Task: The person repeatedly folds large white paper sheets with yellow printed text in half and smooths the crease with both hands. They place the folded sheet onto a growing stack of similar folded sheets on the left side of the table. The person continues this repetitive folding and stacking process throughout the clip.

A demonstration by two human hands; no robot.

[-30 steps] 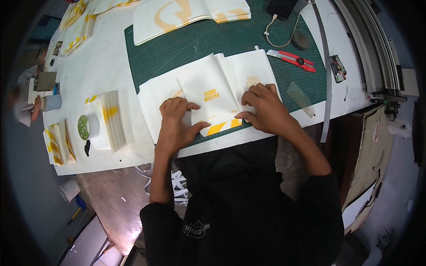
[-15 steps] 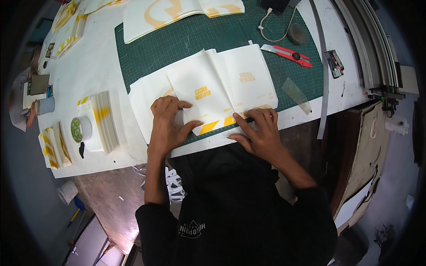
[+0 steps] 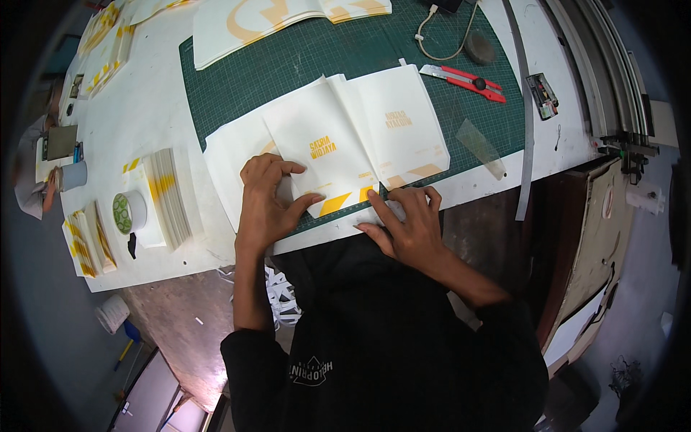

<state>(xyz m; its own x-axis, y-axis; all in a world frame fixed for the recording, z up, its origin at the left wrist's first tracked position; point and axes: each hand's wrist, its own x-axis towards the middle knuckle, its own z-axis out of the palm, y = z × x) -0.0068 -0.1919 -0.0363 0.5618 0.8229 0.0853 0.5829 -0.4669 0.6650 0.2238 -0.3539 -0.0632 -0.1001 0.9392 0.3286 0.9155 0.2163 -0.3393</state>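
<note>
A folded white paper sheet (image 3: pixel 349 122) with yellow print and a yellow-striped lower edge lies across the front of a green cutting mat (image 3: pixel 374 47). At the left of its upper flap is my left hand (image 3: pixel 268 198), fingers curved and thumb spread apart, the thumb tip touching the lower left corner. My right hand (image 3: pixel 410 222) rests at the lower edge, its index fingertip on the yellow stripe and its thumb apart. Neither hand grips the sheet. Beyond it, a red utility knife (image 3: pixel 471 83) lies on the mat.
Stacks of folded printed sheets (image 3: pixel 171 198) stand at left beside a tape roll (image 3: pixel 131 212). More large sheets (image 3: pixel 252 32) lie beyond. A metal ruler strip (image 3: pixel 527 144) and a clear plastic piece (image 3: pixel 481 150) lie at right. Another person (image 3: pixel 32 180) is at far left.
My right hand has slid slightly left along the lower edge, uncovering more of the faded stripes at right. My left hand stays near the same corner. The view has shifted slightly.
</note>
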